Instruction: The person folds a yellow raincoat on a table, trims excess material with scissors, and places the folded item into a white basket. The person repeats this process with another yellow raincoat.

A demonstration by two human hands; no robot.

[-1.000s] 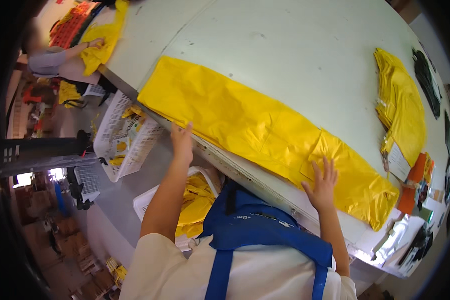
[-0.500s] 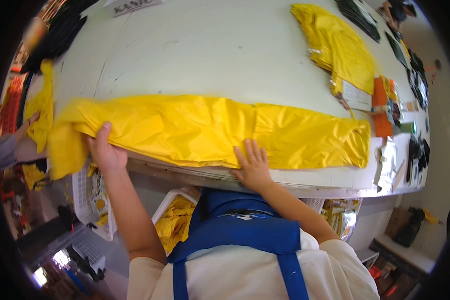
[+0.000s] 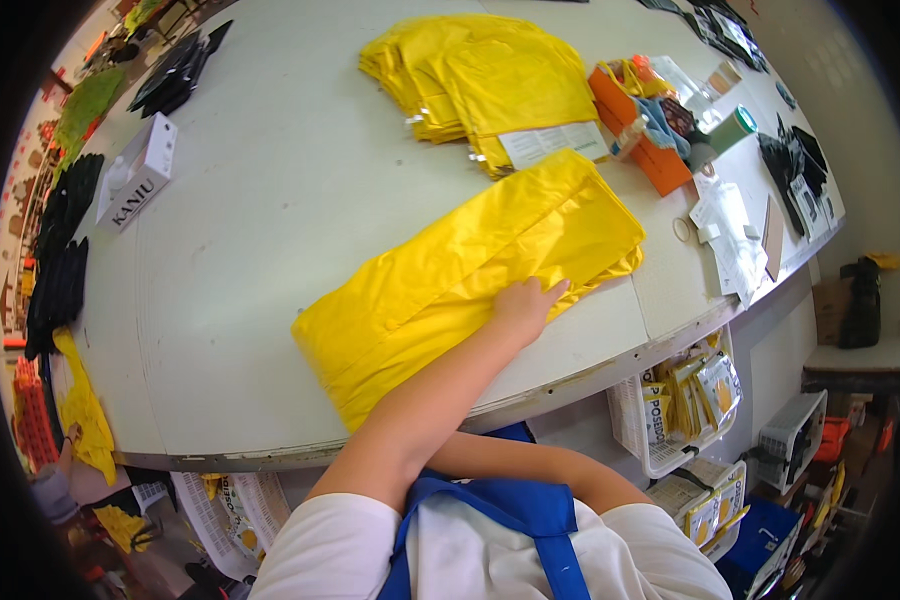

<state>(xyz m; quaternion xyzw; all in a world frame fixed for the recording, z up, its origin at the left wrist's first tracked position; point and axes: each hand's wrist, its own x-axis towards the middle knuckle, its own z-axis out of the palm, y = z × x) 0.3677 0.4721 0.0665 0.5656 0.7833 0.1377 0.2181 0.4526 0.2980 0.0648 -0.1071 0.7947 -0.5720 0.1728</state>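
Standing here I'd call it a garment finishing and packing workshop: a big white worktable (image 3: 230,310) takes up the middle, with a stack of folded, shiny yellow garments (image 3: 500,75) at twelve o'clock and dark folded bundles (image 3: 175,75) at ten. Below the edge at four o'clock a white plastic basket (image 3: 625,420) holds bagged yellow goods (image 3: 685,395), and at eight a co-worker's hand (image 3: 73,433) touches more yellow fabric (image 3: 88,415); the person nearest wears a blue apron (image 3: 510,505).
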